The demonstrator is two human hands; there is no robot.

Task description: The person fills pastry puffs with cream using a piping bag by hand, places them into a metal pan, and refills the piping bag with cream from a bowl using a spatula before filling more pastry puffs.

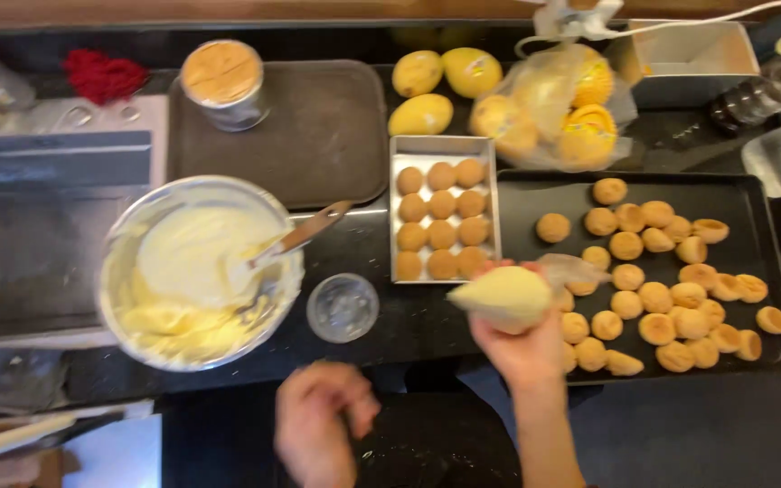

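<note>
Right hand (526,348): fingers wrapped around the cream-filled clear plastic piping bag (508,296), held over the counter edge between the small rectangular metal tin of round biscuits (442,220) and the black baking tray (544,194).
Left hand (318,425): blurred, empty, fingers loosely curled, near the body.
Steel mixing bowl of yellow cream (193,271): left of the small clear cup (343,307).
</note>
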